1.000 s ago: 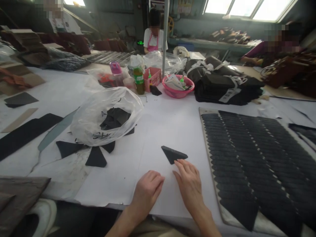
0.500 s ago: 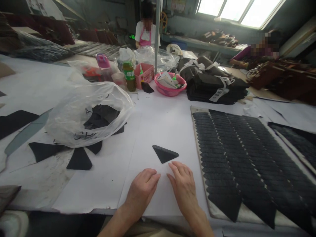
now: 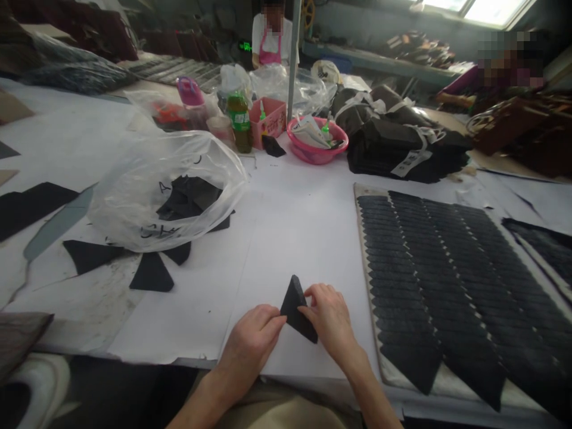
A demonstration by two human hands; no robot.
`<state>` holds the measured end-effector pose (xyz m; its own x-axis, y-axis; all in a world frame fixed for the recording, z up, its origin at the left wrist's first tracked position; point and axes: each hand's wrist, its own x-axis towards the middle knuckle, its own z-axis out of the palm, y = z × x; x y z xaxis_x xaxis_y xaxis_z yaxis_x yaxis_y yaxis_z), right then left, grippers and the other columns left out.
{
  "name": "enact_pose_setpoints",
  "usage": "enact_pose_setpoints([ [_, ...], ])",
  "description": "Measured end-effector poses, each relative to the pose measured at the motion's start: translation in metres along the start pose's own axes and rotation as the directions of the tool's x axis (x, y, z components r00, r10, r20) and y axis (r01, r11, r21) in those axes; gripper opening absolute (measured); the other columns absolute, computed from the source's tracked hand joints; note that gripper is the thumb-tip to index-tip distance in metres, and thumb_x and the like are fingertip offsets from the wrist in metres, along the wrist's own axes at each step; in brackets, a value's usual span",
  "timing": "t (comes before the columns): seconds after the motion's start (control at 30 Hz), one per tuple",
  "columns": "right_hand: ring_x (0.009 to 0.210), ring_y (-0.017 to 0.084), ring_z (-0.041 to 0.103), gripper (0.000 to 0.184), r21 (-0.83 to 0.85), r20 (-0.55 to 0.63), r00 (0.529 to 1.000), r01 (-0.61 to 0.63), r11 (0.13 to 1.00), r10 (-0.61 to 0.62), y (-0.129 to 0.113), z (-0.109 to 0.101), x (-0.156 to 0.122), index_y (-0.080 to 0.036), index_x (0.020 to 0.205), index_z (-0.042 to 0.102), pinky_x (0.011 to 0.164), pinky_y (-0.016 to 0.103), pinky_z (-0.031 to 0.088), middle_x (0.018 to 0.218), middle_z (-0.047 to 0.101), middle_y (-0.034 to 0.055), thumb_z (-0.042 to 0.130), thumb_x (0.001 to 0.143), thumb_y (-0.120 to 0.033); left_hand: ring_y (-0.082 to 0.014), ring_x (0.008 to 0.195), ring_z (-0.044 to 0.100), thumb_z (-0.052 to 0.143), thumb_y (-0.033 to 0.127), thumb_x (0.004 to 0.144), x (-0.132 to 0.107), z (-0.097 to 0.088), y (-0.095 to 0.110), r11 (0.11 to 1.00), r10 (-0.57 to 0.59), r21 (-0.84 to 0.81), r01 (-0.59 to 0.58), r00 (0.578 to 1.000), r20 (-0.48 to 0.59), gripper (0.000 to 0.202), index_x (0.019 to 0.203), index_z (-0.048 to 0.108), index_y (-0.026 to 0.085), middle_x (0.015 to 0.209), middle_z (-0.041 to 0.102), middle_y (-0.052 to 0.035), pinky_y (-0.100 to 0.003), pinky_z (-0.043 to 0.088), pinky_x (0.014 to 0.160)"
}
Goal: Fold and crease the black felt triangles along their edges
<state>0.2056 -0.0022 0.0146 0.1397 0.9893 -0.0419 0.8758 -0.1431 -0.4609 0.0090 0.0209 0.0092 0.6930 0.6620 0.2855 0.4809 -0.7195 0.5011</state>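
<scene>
Black triangular piece point(image 3: 293, 305), held up left of the pale board point(image 3: 447, 384), pinched at one corner by thumb and fingers of left hand point(image 3: 251, 338), clamped along the opposite edge by right hand point(image 3: 329, 313). May buckle under uneven pulling; may slip from too slight a corner pinch.

Piece point(image 3: 294, 305) between left hand point(image 3: 255, 335) and right hand point(image 3: 329, 317), bag point(image 3: 120, 205) left on table point(image 3: 308, 232), scraps point(image 3: 194, 196) inside, strips point(image 3: 411, 268) on board point(image 3: 393, 369) at right, box point(image 3: 273, 124) and basin point(image 3: 313, 156) behind
</scene>
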Motion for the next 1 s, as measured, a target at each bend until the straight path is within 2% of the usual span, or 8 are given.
enact_pose_setpoints([
  [0.23,0.086,0.019,0.056,0.018,0.123,0.121,0.991,0.035,0.992,-0.050,0.003,-0.006,-0.051,-0.024,0.084,0.060,0.078,0.033,0.040,0.087,0.061,-0.0017,0.070,0.080,-0.011,-0.0212,0.086,0.058,0.053,0.013,0.089,-0.010,0.012,0.007,0.987,0.111,0.106,-0.117,0.992,0.067,0.013,0.097,0.063,0.016,0.092,0.063,-0.0076,-0.036,0.050,0.075],
  [0.33,0.085,0.020,0.057,0.014,0.114,0.033,0.998,-0.051,0.992,0.047,0.001,-0.001,-0.050,-0.022,0.092,0.057,0.077,0.034,0.041,0.090,0.061,0.0006,0.068,0.084,-0.017,-0.0203,0.083,0.056,0.053,0.012,0.089,-0.015,0.022,0.012,0.989,0.068,0.126,-0.074,0.996,0.051,0.013,0.097,0.062,0.015,0.092,0.062,-0.0074,-0.035,0.050,0.073],
  [0.43,0.090,0.025,0.056,0.024,0.007,-0.107,0.985,-0.133,0.991,0.133,-0.004,0.009,-0.040,-0.019,0.103,0.056,0.078,0.037,0.042,0.096,0.061,0.0058,0.069,0.084,-0.026,-0.0198,0.081,0.055,0.053,0.012,0.089,-0.017,0.025,0.017,0.991,0.035,0.126,-0.041,0.998,0.053,0.012,0.094,0.063,0.016,0.091,0.061,-0.0068,-0.035,0.049,0.070],
  [0.57,0.087,0.025,0.054,0.022,-0.059,-0.126,0.983,-0.141,0.988,0.133,-0.006,0.017,-0.032,-0.021,0.095,0.058,0.075,0.038,0.042,0.093,0.058,0.0049,0.073,0.080,-0.029,-0.0186,0.078,0.055,0.052,0.013,0.091,-0.013,0.018,0.018,0.997,0.011,0.071,-0.015,0.999,0.052,0.013,0.094,0.063,0.017,0.086,0.062,-0.0049,-0.034,0.048,0.069],
  [0.67,0.086,0.023,0.053,0.014,-0.011,-0.044,0.999,-0.029,1.000,0.028,0.000,0.012,-0.037,-0.024,0.089,0.060,0.074,0.035,0.041,0.089,0.057,0.0018,0.072,0.081,-0.024,-0.0225,0.098,0.058,0.053,0.012,0.090,-0.006,0.015,0.012,0.993,0.029,0.111,-0.027,1.000,-0.011,0.019,0.107,0.062,0.016,0.104,0.065,-0.0089,-0.038,0.049,0.083],
  [0.8,0.085,0.020,0.054,0.013,0.059,0.042,0.997,0.069,0.996,-0.071,0.011,-0.001,-0.048,-0.025,0.083,0.060,0.075,0.033,0.040,0.086,0.058,-0.0010,0.071,0.082,-0.017,-0.0290,0.123,0.048,0.059,0.016,0.086,0.006,0.021,0.003,0.974,0.092,0.205,-0.092,0.996,0.012,0.034,0.119,0.058,0.014,0.130,0.058,-0.0137,-0.046,0.041,0.101],
  [0.9,0.081,0.018,0.056,0.010,0.120,-0.040,0.999,-0.028,0.992,0.033,0.017,-0.004,-0.050,-0.023,0.086,0.058,0.072,0.030,0.043,0.089,0.059,-0.0005,0.067,0.085,-0.020,-0.0313,0.123,0.049,0.064,0.023,0.083,0.014,0.028,0.002,0.969,0.061,0.237,-0.066,0.998,0.029,0.038,0.119,0.058,0.012,0.130,0.058,-0.0159,-0.048,0.041,0.100],
  [1.0,0.084,0.020,0.059,0.014,0.051,-0.173,0.976,-0.127,0.991,0.134,0.020,0.002,-0.045,-0.023,0.099,0.058,0.070,0.031,0.044,0.092,0.060,0.0025,0.064,0.088,-0.029,-0.0306,0.118,0.053,0.065,0.022,0.082,0.018,0.037,0.006,0.967,0.073,0.240,-0.080,0.997,0.038,0.035,0.115,0.060,0.012,0.126,0.061,-0.0151,-0.046,0.042,0.098],
])
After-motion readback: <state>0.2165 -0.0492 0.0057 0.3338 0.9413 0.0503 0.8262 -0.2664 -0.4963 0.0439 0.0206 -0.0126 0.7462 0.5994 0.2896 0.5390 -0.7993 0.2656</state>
